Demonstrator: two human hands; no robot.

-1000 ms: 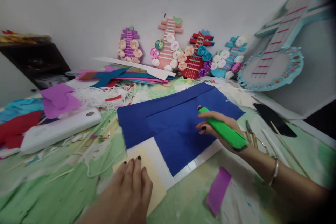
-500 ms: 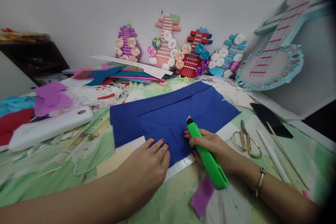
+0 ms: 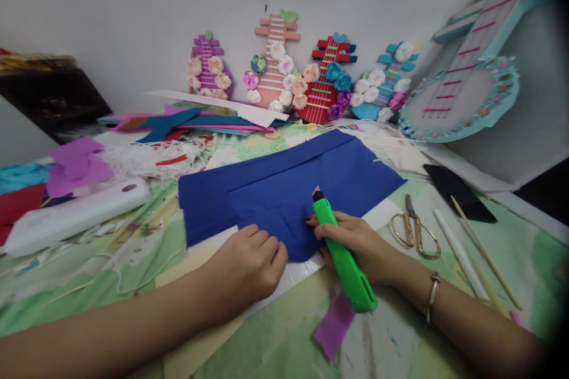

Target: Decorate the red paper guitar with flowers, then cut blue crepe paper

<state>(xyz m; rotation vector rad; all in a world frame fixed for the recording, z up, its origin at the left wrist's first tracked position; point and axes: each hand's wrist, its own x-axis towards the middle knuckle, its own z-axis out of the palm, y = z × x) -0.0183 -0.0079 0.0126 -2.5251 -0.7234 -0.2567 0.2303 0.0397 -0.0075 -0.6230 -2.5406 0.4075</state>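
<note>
Green cutter (image 3: 345, 263) clamped in right hand (image 3: 363, 244), blade pointing away. Blue sheet (image 3: 284, 183) spread on surface (image 3: 271, 343), mostly beyond both hands. Left hand (image 3: 249, 262) curled at sheet's near edge; cannot tell whether fingers pinch it. Scissors (image 3: 418, 228) right of right hand; purple scrap (image 3: 334, 328) lies nearer than that hand.

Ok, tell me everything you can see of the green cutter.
The green cutter has a long, bright green body that looks like plastic, a dark front end with a short, pale blade showing, and a dark slot near the rear. The right hand grips it slantwise, blade end pointing away from the person, rear toward them. The blade is over the blue sheet; whether they touch is unclear.
</note>
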